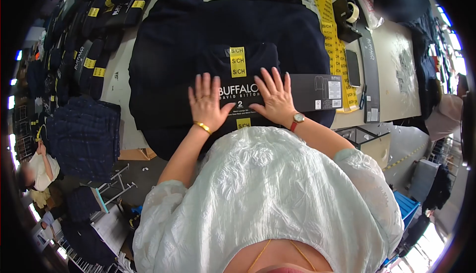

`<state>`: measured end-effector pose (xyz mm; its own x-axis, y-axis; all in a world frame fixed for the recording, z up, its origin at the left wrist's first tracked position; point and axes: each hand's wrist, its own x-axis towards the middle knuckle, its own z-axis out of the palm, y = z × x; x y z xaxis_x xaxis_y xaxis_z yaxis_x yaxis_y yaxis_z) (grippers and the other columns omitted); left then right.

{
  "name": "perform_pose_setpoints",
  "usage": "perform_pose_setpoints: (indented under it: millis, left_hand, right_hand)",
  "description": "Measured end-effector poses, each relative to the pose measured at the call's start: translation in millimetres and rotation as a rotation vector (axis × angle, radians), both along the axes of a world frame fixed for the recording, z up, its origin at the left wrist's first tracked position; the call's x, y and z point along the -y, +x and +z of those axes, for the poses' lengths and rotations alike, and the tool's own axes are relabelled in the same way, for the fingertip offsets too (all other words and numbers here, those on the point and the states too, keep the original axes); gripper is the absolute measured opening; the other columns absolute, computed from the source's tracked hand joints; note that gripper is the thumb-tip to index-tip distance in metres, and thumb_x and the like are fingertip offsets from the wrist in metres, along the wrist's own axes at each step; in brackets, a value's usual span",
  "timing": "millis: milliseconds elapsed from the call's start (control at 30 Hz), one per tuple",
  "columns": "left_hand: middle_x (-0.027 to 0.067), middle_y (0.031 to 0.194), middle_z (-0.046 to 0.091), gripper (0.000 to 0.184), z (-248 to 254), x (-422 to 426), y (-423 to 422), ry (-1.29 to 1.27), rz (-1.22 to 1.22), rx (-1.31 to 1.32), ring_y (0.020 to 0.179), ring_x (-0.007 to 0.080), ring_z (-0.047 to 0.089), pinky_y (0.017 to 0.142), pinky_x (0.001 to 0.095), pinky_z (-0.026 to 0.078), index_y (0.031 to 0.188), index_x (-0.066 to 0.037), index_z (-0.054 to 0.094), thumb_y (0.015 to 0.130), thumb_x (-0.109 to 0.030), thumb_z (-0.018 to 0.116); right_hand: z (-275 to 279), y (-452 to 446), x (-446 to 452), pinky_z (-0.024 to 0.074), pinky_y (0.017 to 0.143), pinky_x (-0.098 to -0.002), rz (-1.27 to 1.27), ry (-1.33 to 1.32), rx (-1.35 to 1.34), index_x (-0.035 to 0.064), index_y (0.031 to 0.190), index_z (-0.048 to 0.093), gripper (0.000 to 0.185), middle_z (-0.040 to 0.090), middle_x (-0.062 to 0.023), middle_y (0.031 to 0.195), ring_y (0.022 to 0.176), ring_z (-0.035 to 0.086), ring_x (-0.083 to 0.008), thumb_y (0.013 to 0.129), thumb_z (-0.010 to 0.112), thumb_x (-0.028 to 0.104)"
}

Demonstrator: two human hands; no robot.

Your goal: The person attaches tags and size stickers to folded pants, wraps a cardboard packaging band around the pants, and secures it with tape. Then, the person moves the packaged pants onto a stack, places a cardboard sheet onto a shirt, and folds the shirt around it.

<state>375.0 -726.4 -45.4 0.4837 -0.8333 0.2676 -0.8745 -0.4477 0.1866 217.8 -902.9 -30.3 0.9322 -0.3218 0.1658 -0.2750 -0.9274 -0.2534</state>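
Note:
A dark folded garment (263, 52) lies on a larger dark garment pile (173, 30) on the table. A black printed cardboard band (302, 87) with white lettering runs across it. My left hand (208, 104) rests flat on the band, fingers spread, left of the lettering. My right hand (274, 97) lies flat on the band's other side, fingers apart, holding nothing. A yellow size strip (238, 62) shows on the folded garment above the lettering, and a yellow sticker (243, 123) sits just below the band.
Yellow label strips (328, 25), a tape dispenser (347, 18), a phone (352, 68) and another flat band (369, 75) lie on the right. Banded garment packs (94, 50) are at upper left, above checked fabric (84, 139). A person (43, 166) is at far left.

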Motion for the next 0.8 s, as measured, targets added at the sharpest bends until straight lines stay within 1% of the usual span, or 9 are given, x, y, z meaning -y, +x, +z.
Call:
perform_pose_setpoints:
  millis: [100,167,333,367,500,533,700,767,800]
  left_hand:
    - [0.0178,0.148,0.031,0.087,19.1,-13.0,36.5,0.192,0.138,-0.228,0.135,0.0375,0.03,0.106,0.0603,0.023,0.143,-0.006,0.031,0.077,-0.052,0.064]
    - [0.0198,0.142,0.041,0.091,30.8,-18.0,57.2,0.382,0.276,-0.465,0.131,0.0378,0.039,0.106,0.0588,0.024,0.141,-0.003,0.034,0.074,-0.057,0.066]
    - [0.0193,0.124,0.059,0.09,48.7,12.4,112.0,0.674,0.106,-0.797,0.115,0.0371,0.055,0.106,0.0518,0.029,0.131,0.002,0.046,0.065,-0.049,0.078]
    - [0.0193,0.124,0.059,0.09,48.3,16.7,117.2,0.657,0.1,-0.777,0.115,0.0371,0.055,0.106,0.0518,0.029,0.131,0.002,0.046,0.065,-0.049,0.078]
    - [0.0151,0.111,0.066,0.078,15.1,6.9,112.3,0.132,0.016,-1.422,0.103,0.0328,0.061,0.102,0.045,0.035,0.119,0.003,0.055,0.056,-0.032,0.086]
    - [0.0151,0.111,0.066,0.078,20.6,1.7,107.3,0.133,0.017,-1.416,0.103,0.0328,0.061,0.102,0.045,0.035,0.119,0.003,0.055,0.056,-0.032,0.086]
    - [0.0111,0.104,0.067,0.069,89.8,-9.1,82.6,-0.172,-0.063,-0.746,0.102,0.0256,0.061,0.101,0.0419,0.033,0.113,-0.001,0.057,0.054,-0.02,0.087]
    - [0.0104,0.104,0.067,0.066,110.0,-10.0,79.2,-0.244,-0.139,-0.595,0.101,0.0242,0.06,0.101,0.0417,0.031,0.113,-0.003,0.058,0.056,-0.022,0.085]
    - [0.0097,0.105,0.066,0.062,121.1,-6.6,74.5,-0.334,-0.221,-0.274,0.102,0.0249,0.06,0.103,0.0418,0.029,0.115,-0.005,0.057,0.061,-0.021,0.082]
  right_hand:
    - [7.3,-9.8,28.2,0.0102,0.11,-0.061,-0.07,0.013,-0.004,0.0072,0.141,0.038,0.086,0.034,-0.0147,0.147,0.138,0.027,-0.0353,0.076,0.063,0.057]
    - [28.1,-8.1,54.7,0.0191,0.111,-0.0539,-0.256,0.313,-0.331,0.0021,0.141,0.035,0.088,0.041,-0.0172,0.142,0.132,0.038,-0.0353,0.075,0.069,0.05]
    - [38.8,15.3,109.4,0.0308,0.108,-0.0413,-0.121,0.701,-0.49,-0.0027,0.138,0.036,0.092,0.053,-0.0206,0.129,0.12,0.052,-0.0345,0.068,0.079,0.038]
    - [31.8,15.9,115.6,0.0308,0.108,-0.0413,-0.123,0.685,-0.469,-0.0027,0.138,0.036,0.092,0.053,-0.0206,0.129,0.12,0.052,-0.0345,0.068,0.079,0.038]
    - [-47.7,10.8,117.1,0.0366,0.103,-0.0327,-0.149,1.143,-0.086,-0.004,0.134,0.039,0.087,0.059,-0.0189,0.119,0.109,0.057,-0.0352,0.065,0.082,0.025]
    - [-41.9,9.0,114.0,0.0366,0.103,-0.0327,-0.146,1.144,-0.081,-0.004,0.134,0.039,0.087,0.059,-0.0189,0.119,0.109,0.057,-0.0352,0.065,0.082,0.025]
    - [64.6,-0.5,98.7,0.0391,0.099,-0.0376,-0.104,1.17,0.084,0.0013,0.127,0.046,0.076,0.058,-0.0168,0.117,0.114,0.052,-0.035,0.06,0.08,0.01]
    - [90.0,-4.5,99.8,0.0391,0.098,-0.0375,0.039,0.678,0.266,0.0008,0.122,0.047,0.067,0.058,-0.0153,0.114,0.11,0.054,-0.0334,0.062,0.076,0.009]
    - [97.2,-4.7,100.1,0.0392,0.097,-0.0375,0.114,0.43,0.352,0.0006,0.12,0.048,0.063,0.058,-0.0145,0.112,0.107,0.055,-0.0326,0.063,0.075,0.008]
